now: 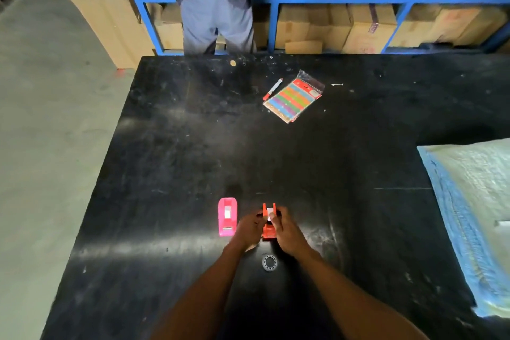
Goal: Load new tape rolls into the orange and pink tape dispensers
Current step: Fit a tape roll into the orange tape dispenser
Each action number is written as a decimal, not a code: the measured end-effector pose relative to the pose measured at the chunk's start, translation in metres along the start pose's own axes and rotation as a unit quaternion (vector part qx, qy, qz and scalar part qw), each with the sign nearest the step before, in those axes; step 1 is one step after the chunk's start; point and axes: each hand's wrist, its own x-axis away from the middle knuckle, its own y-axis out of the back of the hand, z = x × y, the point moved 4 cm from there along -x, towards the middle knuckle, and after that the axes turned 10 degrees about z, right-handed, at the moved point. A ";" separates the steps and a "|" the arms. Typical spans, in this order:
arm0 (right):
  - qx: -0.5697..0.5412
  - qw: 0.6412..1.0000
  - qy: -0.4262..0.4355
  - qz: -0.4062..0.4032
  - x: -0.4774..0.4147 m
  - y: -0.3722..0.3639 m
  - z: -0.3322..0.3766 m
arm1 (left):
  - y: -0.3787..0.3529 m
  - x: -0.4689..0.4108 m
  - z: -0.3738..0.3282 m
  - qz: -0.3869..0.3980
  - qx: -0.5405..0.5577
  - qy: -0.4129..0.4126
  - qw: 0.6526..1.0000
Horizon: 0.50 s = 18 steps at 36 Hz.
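Two bare arms are reaching forward over a black table (171, 146), and both hands are meeting at the orange tape dispenser (269, 230). The left hand (248, 229) is curling around the left side of the dispenser, with its fingers bending in and touching the orange body. The right hand (285, 228) is wrapping around the right side, and its thumb is pressing on a white tape roll (269, 212) that is sitting in the top of the dispenser. Both hands are gripping the dispenser between them.

The orange dispenser is standing on the table near the front edge, with its tall end pointing away from the person. Only its top prongs and its low front end are showing, because the hands are covering the sides.

The pink tape dispenser (227, 217) is lying just beside the left hand, on its left. It is standing apart from the hand, and a white strip is showing in its middle slot.

A small grey ring (269, 262) is lying on the table between the two wrists, near the orange dispenser but not touching it.

Farther back on the table, a packet of coloured strips (294, 98) is lying flat, with a red and white pen (272, 89) just beside it.
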 end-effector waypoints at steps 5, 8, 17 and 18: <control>-0.032 0.999 -0.009 -0.038 0.009 0.003 0.003 | 0.001 0.009 -0.007 0.035 0.068 -0.031 0.997; -0.044 0.998 0.010 -0.035 0.018 0.005 0.007 | -0.003 0.010 -0.003 0.059 0.089 -0.060 0.992; -0.048 0.998 0.018 -0.042 0.032 0.017 0.006 | 0.002 0.018 -0.013 0.100 0.081 -0.079 0.989; -0.054 0.997 0.014 -0.048 0.032 0.020 0.003 | 0.005 0.014 -0.010 0.097 0.086 -0.064 0.989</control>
